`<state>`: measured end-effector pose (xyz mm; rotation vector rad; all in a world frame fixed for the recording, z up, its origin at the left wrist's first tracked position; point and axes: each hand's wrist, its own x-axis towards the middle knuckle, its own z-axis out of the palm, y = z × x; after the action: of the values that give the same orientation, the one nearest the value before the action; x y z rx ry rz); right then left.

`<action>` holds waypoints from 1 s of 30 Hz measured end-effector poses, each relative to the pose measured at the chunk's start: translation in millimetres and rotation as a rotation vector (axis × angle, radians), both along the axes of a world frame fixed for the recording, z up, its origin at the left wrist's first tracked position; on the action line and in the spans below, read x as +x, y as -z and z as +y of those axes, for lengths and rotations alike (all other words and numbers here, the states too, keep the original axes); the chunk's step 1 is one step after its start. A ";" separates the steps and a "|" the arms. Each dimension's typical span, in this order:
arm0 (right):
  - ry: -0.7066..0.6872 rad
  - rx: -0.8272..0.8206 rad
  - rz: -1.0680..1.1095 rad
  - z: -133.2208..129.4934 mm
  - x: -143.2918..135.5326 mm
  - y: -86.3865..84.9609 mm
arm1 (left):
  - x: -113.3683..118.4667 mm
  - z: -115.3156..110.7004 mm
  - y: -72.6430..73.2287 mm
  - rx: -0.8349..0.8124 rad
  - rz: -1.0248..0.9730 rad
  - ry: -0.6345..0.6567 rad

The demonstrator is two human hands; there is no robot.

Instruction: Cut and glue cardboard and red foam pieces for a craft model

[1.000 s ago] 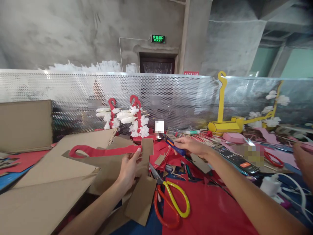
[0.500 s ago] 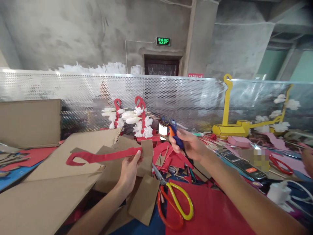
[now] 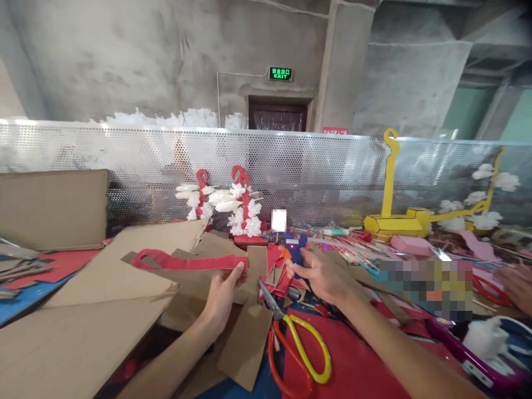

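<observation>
My left hand (image 3: 222, 296) pinches the straight end of a red paper-covered strip (image 3: 187, 262), whose curled hook end points left over the cardboard. In my right hand (image 3: 324, 275) is a blue glue gun (image 3: 295, 243) with an orange trigger; its nozzle points left and a small red light glows on its body. A gap separates the nozzle from the strip. Below and between my hands lie scissors (image 3: 325, 354) with one yellow and one red handle, partly over a red sheet (image 3: 357, 354). Cut cardboard pieces (image 3: 245, 343) lie under my left hand.
Large cardboard sheets (image 3: 83, 338) cover the left side. Red hook shapes with white flowers (image 3: 245, 208) stand at the back against a perforated metal panel (image 3: 324, 177). A yellow hooked model (image 3: 397, 224) stands back right. Another person's hand (image 3: 517, 285) is at the right edge.
The glue gun has come down and turned from an upward tilt to roughly level. My left hand has shifted slightly right with the red strip. At far right, the other person's hand shows more.
</observation>
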<state>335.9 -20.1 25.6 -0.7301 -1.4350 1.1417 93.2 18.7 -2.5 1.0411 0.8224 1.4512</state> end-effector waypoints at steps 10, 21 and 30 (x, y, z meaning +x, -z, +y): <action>0.300 0.044 -0.326 1.6 -0.2 27.5 | -0.3 -5.3 -0.2 0.045 0.141 0.040; 0.553 0.328 -0.681 -13.0 0.7 21.8 | -0.2 -4.9 -2.0 0.009 0.118 0.049; 0.623 0.345 -0.731 -7.8 -6.6 20.4 | 1.4 -6.9 -1.7 0.006 0.166 0.062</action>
<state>329.3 -27.9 5.2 -1.2981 -1.7441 0.1194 94.6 11.8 -0.8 1.1928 0.8965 1.3290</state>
